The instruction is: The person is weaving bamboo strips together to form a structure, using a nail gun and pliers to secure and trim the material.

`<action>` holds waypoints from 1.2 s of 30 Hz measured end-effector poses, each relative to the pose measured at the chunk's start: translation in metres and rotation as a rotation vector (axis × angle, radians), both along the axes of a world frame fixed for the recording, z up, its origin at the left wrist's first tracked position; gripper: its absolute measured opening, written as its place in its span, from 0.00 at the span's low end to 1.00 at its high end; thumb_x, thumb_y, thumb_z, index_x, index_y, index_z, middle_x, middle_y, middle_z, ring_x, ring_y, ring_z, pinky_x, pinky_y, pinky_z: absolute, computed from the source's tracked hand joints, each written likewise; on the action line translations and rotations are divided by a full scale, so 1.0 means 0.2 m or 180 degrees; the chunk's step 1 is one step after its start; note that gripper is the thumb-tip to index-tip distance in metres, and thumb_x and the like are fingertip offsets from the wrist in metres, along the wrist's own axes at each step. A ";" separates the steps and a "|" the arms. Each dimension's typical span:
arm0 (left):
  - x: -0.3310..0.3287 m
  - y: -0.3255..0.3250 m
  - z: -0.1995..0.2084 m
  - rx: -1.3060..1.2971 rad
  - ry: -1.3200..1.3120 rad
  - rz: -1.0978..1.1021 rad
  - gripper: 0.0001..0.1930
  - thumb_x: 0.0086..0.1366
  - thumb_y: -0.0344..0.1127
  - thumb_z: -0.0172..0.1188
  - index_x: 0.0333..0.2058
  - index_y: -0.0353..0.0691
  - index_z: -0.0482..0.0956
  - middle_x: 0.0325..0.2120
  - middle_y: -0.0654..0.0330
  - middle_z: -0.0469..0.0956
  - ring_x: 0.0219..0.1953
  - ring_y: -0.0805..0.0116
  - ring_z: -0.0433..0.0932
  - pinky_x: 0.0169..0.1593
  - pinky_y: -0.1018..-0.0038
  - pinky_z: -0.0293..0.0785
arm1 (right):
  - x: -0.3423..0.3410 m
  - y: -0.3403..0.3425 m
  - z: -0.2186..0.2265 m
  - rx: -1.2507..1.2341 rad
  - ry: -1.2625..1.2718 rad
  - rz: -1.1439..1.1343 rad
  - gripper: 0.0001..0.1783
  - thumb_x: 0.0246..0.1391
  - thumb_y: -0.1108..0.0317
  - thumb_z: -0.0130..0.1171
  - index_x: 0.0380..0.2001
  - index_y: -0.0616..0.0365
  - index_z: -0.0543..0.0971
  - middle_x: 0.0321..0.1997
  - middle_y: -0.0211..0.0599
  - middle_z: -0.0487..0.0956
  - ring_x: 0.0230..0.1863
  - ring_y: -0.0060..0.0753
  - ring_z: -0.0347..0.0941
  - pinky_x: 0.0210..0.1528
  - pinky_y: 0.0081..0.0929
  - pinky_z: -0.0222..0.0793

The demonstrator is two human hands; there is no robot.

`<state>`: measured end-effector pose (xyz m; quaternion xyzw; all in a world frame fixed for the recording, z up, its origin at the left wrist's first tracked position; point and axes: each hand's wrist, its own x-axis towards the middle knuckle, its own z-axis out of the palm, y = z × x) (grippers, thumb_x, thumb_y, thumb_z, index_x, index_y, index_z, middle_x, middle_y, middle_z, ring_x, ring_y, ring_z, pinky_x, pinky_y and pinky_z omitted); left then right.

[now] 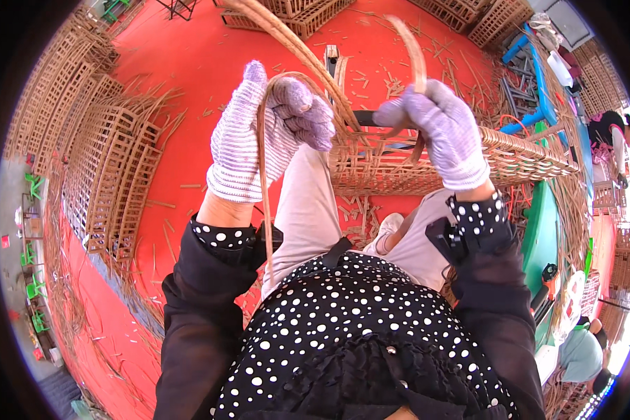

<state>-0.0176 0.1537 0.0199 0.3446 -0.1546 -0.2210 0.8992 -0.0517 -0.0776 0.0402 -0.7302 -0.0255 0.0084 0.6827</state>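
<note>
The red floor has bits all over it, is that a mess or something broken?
Loose cane scraps lie scattered across the red floor, thickest near the wicker basket that both gloved hands work on. They look like offcuts, not breakage. The basket and the stacked wicker frames look whole.

Ahead of you, between your gloved hands, the woven basket and its arching cane handle block the way. To your left the red floor lies open (only littered with cane scraps) up to the stacked lattice crates. Your right is crowded by blue furniture.
</note>
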 end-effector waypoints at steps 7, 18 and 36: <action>-0.05 -0.18 0.06 -0.0773 -0.0564 -0.0447 0.28 0.66 0.55 0.34 0.46 0.34 0.69 0.42 0.44 0.71 0.46 0.49 0.70 0.46 0.58 0.71 | -0.24 -0.10 -0.09 0.1436 -0.0982 -0.0299 0.09 0.59 0.66 0.45 0.31 0.61 0.67 0.20 0.37 0.73 0.25 0.33 0.72 0.48 0.43 0.67; -0.03 -0.49 -0.05 0.5382 -0.4560 0.1353 0.24 0.51 0.44 0.59 0.46 0.42 0.70 0.42 0.54 0.73 0.45 0.59 0.73 0.47 0.65 0.69 | -0.32 -0.08 -0.07 0.1807 -0.0913 -0.0488 0.12 0.60 0.59 0.44 0.32 0.56 0.70 0.13 0.23 0.61 0.16 0.23 0.60 0.34 0.38 0.69; -0.05 -0.47 0.00 0.5487 -0.3756 0.0128 0.25 0.51 0.57 0.57 0.35 0.39 0.72 0.30 0.53 0.78 0.34 0.57 0.78 0.34 0.63 0.73 | -0.30 0.00 0.08 0.1134 -0.0782 -0.0234 0.18 0.60 0.58 0.45 0.42 0.63 0.70 0.14 0.26 0.68 0.19 0.30 0.69 0.38 0.43 0.71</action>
